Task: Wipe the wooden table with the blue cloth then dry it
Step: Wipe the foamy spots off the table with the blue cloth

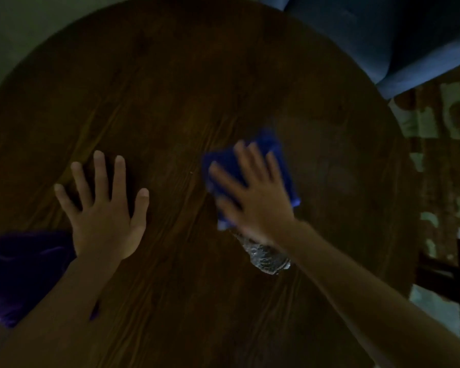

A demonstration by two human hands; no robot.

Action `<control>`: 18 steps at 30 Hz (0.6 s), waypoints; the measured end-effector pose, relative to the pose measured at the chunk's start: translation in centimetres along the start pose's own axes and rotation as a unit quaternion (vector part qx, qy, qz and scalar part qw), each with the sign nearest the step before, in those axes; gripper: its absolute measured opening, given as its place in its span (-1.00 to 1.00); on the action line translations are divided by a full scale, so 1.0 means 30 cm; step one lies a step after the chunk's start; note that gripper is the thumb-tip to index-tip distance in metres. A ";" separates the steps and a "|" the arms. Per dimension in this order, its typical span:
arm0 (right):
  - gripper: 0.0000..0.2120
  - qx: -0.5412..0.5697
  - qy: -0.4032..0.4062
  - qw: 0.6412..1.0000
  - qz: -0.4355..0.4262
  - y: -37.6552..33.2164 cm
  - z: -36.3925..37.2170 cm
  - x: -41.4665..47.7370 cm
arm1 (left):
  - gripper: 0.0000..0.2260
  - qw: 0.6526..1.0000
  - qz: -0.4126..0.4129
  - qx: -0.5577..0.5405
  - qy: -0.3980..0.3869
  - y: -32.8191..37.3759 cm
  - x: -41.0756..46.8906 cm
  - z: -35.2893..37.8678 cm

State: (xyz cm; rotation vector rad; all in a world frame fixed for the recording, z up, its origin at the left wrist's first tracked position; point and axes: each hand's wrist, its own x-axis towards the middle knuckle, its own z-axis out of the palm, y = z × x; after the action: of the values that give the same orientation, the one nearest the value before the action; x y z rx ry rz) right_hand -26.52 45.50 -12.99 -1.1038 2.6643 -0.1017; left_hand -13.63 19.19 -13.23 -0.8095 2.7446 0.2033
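A round dark wooden table [186, 83] fills most of the dim view. My right hand [252, 195] lies flat with spread fingers on a folded blue cloth [272, 152], pressing it against the tabletop right of centre; the hand and cloth are motion-blurred. My left hand [104, 208] rests flat on the bare wood to the left, fingers apart, holding nothing. A second, darker purple-blue cloth [24, 269] lies at the table's near left edge, partly under my left forearm.
A clear, glinting object [266, 257], perhaps a plastic bottle or glass, lies on the table under my right wrist. A blue upholstered seat [396, 35] stands beyond the far right edge. A patterned rug [441, 160] covers the floor at right.
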 end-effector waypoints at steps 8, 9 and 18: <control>-0.39 -0.001 0.007 0.974 0.225 0.497 0.024 -0.470 | -0.29 1.000 0.002 -0.002 0.014 -0.003 0.001 0.019; -0.37 0.023 0.005 0.953 0.303 0.490 0.025 -0.509 | -0.30 1.000 0.004 -0.006 0.017 -0.006 0.000 0.023; -0.38 0.075 0.000 0.982 0.173 -0.253 0.118 -0.496 | -0.30 1.000 0.001 -0.016 0.017 -0.020 0.016 0.039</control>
State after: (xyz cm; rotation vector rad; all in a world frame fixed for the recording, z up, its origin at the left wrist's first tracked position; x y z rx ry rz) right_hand -10.27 50.70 -12.09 -0.5841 2.7497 -0.2324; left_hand -13.41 18.69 -14.52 -0.8261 2.7811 0.2360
